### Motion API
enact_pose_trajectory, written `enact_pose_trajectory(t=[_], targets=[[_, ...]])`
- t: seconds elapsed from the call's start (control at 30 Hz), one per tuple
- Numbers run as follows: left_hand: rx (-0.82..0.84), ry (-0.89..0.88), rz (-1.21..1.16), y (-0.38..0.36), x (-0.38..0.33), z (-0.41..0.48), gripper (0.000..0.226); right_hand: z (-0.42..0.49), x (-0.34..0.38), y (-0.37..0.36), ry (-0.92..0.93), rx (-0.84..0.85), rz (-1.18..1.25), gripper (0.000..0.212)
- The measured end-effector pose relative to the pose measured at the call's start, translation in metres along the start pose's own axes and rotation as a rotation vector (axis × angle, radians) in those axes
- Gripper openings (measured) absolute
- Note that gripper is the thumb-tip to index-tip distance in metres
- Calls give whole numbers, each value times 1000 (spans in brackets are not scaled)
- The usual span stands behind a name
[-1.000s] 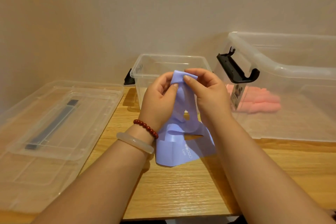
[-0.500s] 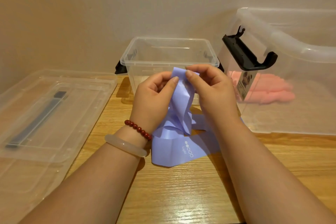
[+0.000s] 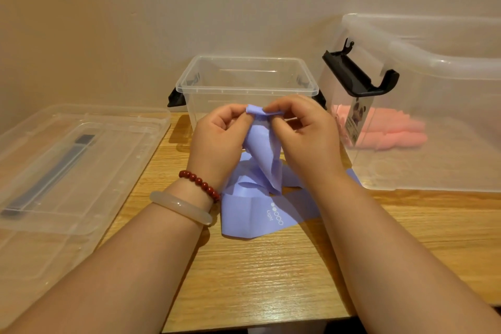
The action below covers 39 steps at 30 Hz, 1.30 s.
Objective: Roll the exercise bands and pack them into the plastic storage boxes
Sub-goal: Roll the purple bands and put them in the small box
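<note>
We note a clear plastic lid (image 3: 67,168) at left. Before the small clear plastic box (image 3: 245,91), our left hand (image 3: 219,138) and right hand (image 3: 305,138) pinch the top end of the lilac exercise band (image 3: 252,214); its tail lies on the wooden table (image 3: 271,279). The large clear box (image 3: 447,163), right, holds pink rolled bands (image 3: 393,133).

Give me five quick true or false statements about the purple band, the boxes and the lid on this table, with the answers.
The left hand and right hand both pinch the purple band's top end. True.
The small clear box behind the hands holds a rolled band. False: it looks empty.
Pink items lie inside the large box. True.
The clear lid lies on the person's right. False: it lies on the left.
The band hangs clear of the wooden table. False: its lower part rests on it.
</note>
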<state>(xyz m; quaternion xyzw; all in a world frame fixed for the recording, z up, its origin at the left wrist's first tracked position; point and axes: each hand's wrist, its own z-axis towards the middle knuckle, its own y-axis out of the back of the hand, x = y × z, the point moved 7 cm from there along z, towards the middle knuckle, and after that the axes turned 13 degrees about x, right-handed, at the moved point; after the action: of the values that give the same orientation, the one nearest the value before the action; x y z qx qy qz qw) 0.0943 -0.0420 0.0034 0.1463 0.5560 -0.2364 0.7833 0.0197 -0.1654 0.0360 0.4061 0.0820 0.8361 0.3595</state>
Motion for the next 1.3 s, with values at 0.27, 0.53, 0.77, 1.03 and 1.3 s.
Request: enact_pose_trajectory(t=[0.27,0.53,0.77,1.03,1.3], targets=[[-16,34,-73,1,4,-1,13,0,7,-1,101,6,-109,25],[-32,-26,-5,6,-1,-3,16,0,-16,-3,-234,58,211,21],[59,20,-35,3,-1,-2,15,2,-4,6,11,-15,-17,18],[38,-64,-4,6,-8,-3,23,0,-3,1,-119,71,224,17],[106,-5,-53,2,-4,-2,23,1,-11,3,-160,31,166,18]])
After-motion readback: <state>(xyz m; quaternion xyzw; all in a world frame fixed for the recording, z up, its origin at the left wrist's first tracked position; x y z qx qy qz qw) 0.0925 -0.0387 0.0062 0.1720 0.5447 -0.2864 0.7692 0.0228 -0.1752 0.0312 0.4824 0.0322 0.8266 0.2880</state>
